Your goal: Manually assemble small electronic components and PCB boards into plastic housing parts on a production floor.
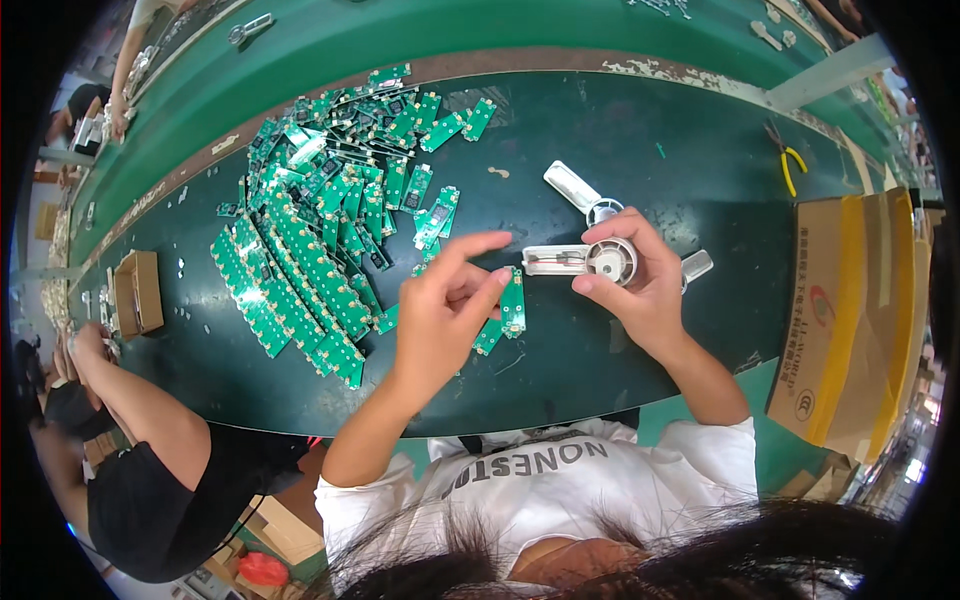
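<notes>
My left hand [440, 310] is closed, its thumb bent in toward the other fingers and its index finger stretched out. A narrow green circuit board [513, 303] is at its thumb tip, apparently pinched there. Another green board [487, 338] shows just below, partly covered. My right hand [645, 290] grips the round end of a white handheld fan housing [555, 261]; its open handle points left and shows thin wires inside. Behind it lies a second white fan housing [572, 187]. A further white piece [697, 265] sits beside my right hand, partly hidden by it.
A large heap of green circuit boards [330, 190] covers the table's left half, with rows of joined boards [290, 290] nearer me. Yellow-handled pliers [790, 170] lie at the far right, by a cardboard box [835, 320]. A small carton [140, 290] and a co-worker's arm [140, 385] are left.
</notes>
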Demonstrator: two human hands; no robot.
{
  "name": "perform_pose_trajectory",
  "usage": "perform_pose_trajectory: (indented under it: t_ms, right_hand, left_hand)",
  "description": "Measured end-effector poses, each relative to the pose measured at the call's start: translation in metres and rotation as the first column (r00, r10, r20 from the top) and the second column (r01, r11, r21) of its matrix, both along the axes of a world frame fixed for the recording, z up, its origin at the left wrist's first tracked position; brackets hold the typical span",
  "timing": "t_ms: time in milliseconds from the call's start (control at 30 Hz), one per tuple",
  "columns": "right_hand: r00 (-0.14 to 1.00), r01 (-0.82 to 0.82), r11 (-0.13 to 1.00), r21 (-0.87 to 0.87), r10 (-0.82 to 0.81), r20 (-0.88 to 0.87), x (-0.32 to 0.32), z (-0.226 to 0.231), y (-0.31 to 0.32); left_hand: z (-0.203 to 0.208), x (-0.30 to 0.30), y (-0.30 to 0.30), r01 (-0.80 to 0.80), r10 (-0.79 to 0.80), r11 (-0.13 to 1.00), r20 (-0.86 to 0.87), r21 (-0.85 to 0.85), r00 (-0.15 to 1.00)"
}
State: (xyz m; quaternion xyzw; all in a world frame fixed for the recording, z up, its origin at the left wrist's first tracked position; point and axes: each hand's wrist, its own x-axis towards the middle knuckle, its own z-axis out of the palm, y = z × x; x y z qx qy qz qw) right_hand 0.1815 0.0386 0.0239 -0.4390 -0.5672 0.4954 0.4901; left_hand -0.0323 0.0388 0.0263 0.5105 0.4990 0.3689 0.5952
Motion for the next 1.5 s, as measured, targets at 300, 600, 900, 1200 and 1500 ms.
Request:
perform_pose_trajectory:
  t_ms: [300, 600, 900, 1200, 1500]
  right_hand:
    - [0.976, -0.09, 0.971, 0.223, 0.041, 0.214, 0.002, 0.0, 0.002]
    - [0.995, -0.103, 0.975, 0.198, 0.105, 0.001, -0.006, -0.006, -0.003]
    - [0.901, -0.098, 0.908, 0.408, -0.093, 0.424, -0.015, 0.002, -0.01]
    - [0.951, -0.112, 0.97, 0.217, 0.042, 0.305, -0.012, -0.005, -0.006]
    - [0.992, -0.048, 0.997, 0.062, 0.04, 0.122, -0.009, 0.0, -0.006]
  left_hand:
    - [-0.015, 0.017, -0.012, 0.07, 0.14, 0.852, -0.354, 0.519, 0.925]
    - [-0.013, 0.019, -0.012, 0.058, 0.124, 0.858, -0.316, 0.511, 0.941]
    - [-0.009, 0.02, -0.019, 0.014, 0.159, 0.781, -0.219, 0.625, 0.963]
    - [-0.012, 0.024, -0.02, 0.023, 0.175, 0.726, -0.217, 0.688, 0.961]
    - [-0.005, 0.016, -0.012, -0.085, 0.075, 0.995, 0.165, 0.056, 0.983]
